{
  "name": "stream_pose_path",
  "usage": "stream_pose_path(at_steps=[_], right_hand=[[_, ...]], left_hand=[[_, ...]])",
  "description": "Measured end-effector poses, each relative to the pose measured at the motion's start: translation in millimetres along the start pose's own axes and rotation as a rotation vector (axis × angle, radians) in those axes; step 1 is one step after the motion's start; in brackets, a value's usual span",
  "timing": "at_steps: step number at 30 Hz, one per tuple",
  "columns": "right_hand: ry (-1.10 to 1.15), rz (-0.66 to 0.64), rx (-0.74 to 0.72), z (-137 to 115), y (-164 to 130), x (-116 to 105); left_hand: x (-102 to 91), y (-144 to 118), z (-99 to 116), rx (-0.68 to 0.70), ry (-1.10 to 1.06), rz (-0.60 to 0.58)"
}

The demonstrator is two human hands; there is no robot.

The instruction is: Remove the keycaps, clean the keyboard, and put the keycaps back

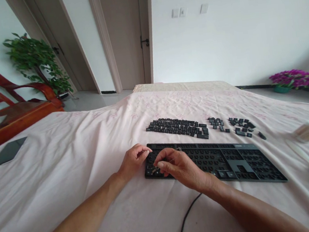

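A pale pink cloth (79, 165) covers the table across the frame. At lower centre lies a black keyboard (232, 161) stripped of its keys, keycaps (179, 126) in rows above it. The right hand (181, 167) pinches a thin wire tool (178, 150); the left hand (133, 159) curls against the keyboard's left edge, holding nothing visible.

**Our bare arms and hands**

We see both our forearms uncovered up to the bottom edge of the view, with no sleeves, cuffs or gloves on them. Our left hand (133, 160) and right hand (181, 167) are bare too, with no rings, watch or wristband showing. Our fingernails look short and plain.
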State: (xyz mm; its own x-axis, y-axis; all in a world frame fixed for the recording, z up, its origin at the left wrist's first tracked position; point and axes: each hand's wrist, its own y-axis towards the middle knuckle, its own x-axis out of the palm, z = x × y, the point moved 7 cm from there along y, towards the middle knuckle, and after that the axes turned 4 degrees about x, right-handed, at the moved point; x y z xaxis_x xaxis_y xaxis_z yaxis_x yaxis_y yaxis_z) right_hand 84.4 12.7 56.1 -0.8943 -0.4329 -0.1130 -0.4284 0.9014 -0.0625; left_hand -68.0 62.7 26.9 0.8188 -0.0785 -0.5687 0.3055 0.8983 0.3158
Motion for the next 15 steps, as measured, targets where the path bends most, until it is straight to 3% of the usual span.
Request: stream_pose_path(at_steps=[4,8,13,15], right_hand=[[-0.112,-0.011,0.006,1.8,1.1,7.0],[-0.356,-0.009,-0.063,-14.7,4.5,9.7],[-0.64,-0.054,-0.27,-32.5,12.1,26.4],[-0.731,-0.082,-0.373,-34.3,12.9,36.3]], left_hand=[[1.9,-1.3,5.6,0.031,-0.017,-0.058],[2.8,-1.1,10.5,0.041,-0.036,-0.175],[4.6,-5.9,18.1,0.071,-0.123,-0.444],[-1.5,-6.7,19.8,0.067,-0.12,-0.401]])
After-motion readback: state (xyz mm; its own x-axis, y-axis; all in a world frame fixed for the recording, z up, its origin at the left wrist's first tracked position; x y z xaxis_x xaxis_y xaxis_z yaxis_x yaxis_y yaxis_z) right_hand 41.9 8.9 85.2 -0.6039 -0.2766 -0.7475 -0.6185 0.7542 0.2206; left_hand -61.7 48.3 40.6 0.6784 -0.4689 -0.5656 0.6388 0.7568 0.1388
